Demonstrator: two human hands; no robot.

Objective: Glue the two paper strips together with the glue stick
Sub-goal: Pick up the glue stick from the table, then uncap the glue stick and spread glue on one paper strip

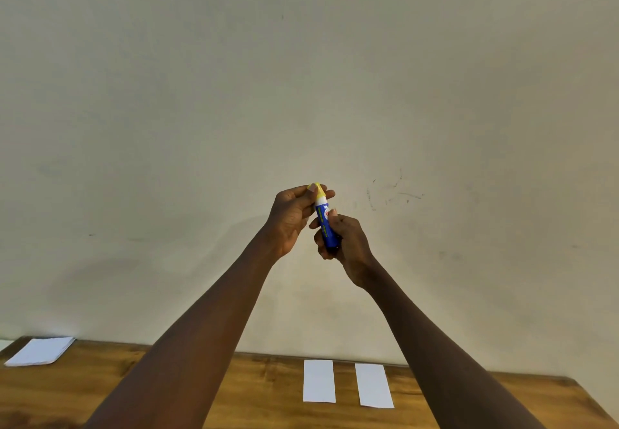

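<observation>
1. Two hands hold one glue stick up in front of the wall, well above the desk. The right hand has its grip clamped round the blue barrel, low down near the base. The left hand has its grip pinched together on the yellow cap at the top end.
2. The stick is a small round plastic tube, so it is likely light and stiff. Its smooth, glossy label could slip in a loose hold. The barrel looks like the right place to hold it, with the cap taken between thumb and fingertips. A white band shows between cap and barrel; whether the cap is already loose, I cannot tell.
3. Two paper strips lie flat on the desk, below the hands and right of centre. The left strip and the right strip lie side by side, close but apart, both plain white rectangles with long sides running near to far.
4. The strips look thin, limp and very light. They would probably slide or buckle under the glue, so one hand should pin a strip down near its end.
5. The desk is brown wood with visible grain, and it looks smooth.
6. A white pad of paper lies at the far left corner, well apart from the strips.
</observation>
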